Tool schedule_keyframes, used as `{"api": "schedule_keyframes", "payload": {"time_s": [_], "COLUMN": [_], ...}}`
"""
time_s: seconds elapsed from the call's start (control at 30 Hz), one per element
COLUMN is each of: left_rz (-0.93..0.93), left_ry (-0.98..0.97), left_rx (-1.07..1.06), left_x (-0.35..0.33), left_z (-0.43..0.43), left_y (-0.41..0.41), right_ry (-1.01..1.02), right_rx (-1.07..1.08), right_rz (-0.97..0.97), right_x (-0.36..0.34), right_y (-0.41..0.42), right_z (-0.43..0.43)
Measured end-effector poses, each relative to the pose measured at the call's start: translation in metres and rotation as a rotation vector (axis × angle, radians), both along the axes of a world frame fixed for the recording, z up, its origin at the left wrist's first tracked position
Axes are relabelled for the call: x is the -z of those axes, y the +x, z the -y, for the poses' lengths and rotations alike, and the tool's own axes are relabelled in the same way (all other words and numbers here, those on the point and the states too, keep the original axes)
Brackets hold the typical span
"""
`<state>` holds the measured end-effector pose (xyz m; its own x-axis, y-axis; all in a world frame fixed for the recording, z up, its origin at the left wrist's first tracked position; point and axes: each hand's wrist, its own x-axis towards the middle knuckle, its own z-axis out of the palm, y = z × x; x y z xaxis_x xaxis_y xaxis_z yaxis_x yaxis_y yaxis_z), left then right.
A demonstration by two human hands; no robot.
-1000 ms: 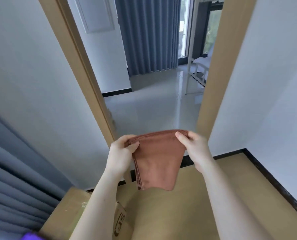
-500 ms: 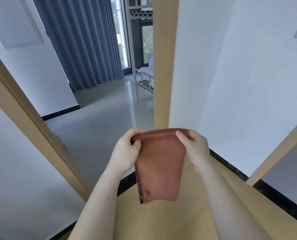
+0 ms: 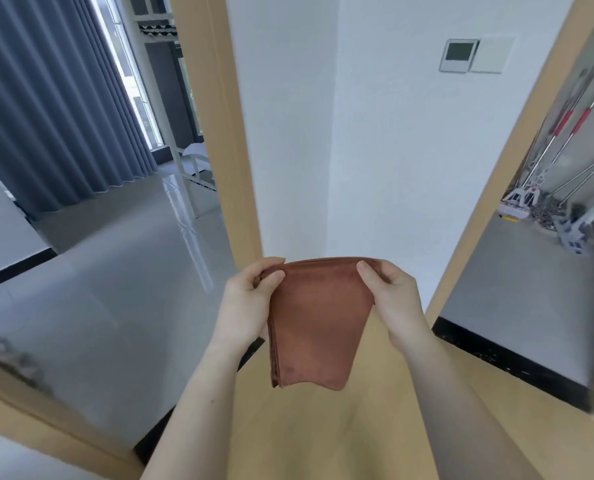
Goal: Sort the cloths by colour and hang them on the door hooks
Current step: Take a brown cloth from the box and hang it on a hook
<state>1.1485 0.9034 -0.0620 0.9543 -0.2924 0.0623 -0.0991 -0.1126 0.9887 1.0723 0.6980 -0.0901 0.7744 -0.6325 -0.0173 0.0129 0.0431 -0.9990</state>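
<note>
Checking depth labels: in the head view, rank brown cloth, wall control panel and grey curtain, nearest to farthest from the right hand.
1. Brown cloth: held by the right hand itself.
2. Wall control panel: white wall ahead, upper right.
3. Grey curtain: far room, left.

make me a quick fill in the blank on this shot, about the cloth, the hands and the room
1. The folded cloth is ____ in colour.
2. The left hand and the right hand each pinch a ____ corner of the cloth, so it hangs down between them.
3. The grey-blue curtain hangs on the ____ side of the view.
4. The wall panel with the dark screen sits on a ____ wall.
Missing words: brown; top; left; white.
</note>
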Motion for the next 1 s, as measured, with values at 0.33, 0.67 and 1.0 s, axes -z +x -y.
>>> {"api": "schedule_keyframes", "payload": {"time_s": [0.33, 0.67, 1.0], "left_rz": [0.032, 0.057, 0.043], "left_ry": [-0.032, -0.017, 0.012], "left_rx": [0.048, 0.134, 0.331], "left_x": [-0.005, -0.007, -0.001], "left_z": [0.125, 0.252, 0.368], "left_y": [-0.031, -0.075, -0.106], "right_ry": [0.000, 0.028, 0.027], "right_rx": [0.084, 0.169, 0.369], "right_rz": [0.039, 0.079, 0.078], "right_x": [-0.002, 0.001, 0.004], "right_y": [-0.054, -0.118, -0.188], "right_z": [0.118, 0.234, 0.325]}}
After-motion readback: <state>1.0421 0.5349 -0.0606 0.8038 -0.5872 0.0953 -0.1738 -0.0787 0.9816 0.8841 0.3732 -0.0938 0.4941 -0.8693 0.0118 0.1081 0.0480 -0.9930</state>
